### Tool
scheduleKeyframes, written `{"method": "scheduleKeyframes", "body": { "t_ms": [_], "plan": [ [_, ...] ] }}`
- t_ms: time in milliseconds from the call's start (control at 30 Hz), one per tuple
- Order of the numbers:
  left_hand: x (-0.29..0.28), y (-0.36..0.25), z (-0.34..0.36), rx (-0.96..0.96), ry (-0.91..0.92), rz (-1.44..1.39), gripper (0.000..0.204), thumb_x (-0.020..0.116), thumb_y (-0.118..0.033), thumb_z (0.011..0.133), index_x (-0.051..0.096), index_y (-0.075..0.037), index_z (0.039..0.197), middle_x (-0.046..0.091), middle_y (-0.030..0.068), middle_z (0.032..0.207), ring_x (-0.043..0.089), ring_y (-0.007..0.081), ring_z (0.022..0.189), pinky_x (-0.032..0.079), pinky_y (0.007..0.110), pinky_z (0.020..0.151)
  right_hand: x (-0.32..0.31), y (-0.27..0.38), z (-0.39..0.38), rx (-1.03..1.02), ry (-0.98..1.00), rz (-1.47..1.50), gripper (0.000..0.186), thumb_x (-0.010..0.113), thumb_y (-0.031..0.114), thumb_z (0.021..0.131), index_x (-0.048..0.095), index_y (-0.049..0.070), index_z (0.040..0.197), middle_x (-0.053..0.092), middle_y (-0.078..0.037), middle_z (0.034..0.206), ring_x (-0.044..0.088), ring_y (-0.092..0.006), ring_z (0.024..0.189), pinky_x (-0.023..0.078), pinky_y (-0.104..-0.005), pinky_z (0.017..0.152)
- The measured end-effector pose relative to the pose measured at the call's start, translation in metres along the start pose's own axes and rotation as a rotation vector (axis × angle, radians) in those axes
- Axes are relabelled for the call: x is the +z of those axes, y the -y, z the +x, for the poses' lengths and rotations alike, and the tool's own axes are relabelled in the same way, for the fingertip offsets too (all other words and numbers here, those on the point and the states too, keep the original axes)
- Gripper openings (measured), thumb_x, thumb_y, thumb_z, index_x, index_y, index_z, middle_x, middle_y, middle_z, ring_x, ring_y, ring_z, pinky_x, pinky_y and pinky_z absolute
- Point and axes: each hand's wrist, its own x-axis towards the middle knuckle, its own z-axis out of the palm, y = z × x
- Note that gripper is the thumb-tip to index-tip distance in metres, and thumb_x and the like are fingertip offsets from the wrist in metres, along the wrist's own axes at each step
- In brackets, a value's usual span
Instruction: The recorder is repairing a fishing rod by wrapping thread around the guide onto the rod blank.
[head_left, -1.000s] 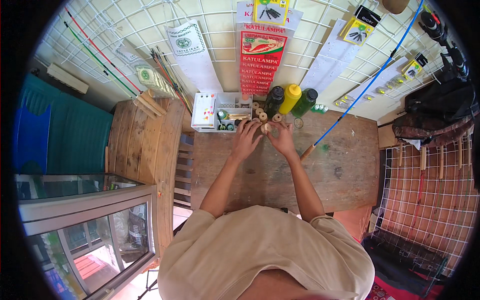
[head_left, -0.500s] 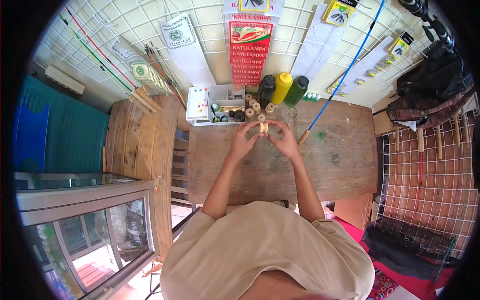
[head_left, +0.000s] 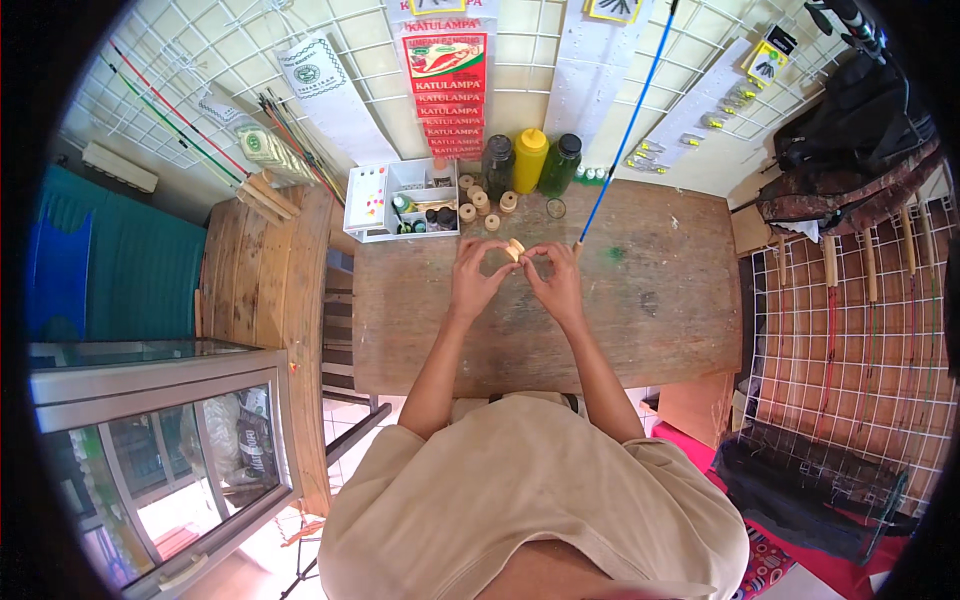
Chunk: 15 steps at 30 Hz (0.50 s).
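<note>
A small pale wooden spool is held over the table, tilted, between the fingertips of my left hand. Thumb and forefinger of my right hand are pinched together at the spool's lower right edge. Whatever those right fingertips grip is too small to make out. Just beyond my hands, several similar wooden spools stand in a cluster on the wooden table.
A white compartment box with small bottles sits at the back left. Behind the spools stand a dark bottle, a yellow squeeze bottle and a green bottle. A blue rod leans up to the right.
The spool has gone from upright to tilted. My right fingers have come together into a pinch at its edge. The whole view has shifted, moving the table contents leftward.
</note>
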Motion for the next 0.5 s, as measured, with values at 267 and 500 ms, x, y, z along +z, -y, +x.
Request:
{"method": "scheduleKeyframes", "body": {
  "t_ms": [267,500],
  "plan": [
    [0.019,-0.025,-0.008,0.107,-0.103,0.082,0.038,0.082,-0.006,0.062,0.064,-0.007,0.095,0.066,0.0065,0.093,0.057,0.0275,0.092,0.047,0.037,0.081,-0.023,-0.003,-0.004,-0.001,-0.028,0.095,0.009,0.069,0.008,0.079,0.064,0.004,0.086,0.062,-0.009,0.085,0.057,-0.0271,0.079,0.044,-0.0358,0.071],
    [0.033,-0.036,-0.025,0.089,-0.158,0.111,0.037,0.082,-0.006,0.062,0.064,-0.007,0.095,0.066,0.0071,0.09,0.057,0.0275,0.09,0.047,0.037,0.08,-0.03,-0.013,-0.013,0.052,0.015,0.24,0.008,0.064,0.004,0.084,0.062,0.002,0.092,0.059,-0.009,0.084,0.057,-0.0191,0.072,0.044,-0.0304,0.061]
  ]
}}
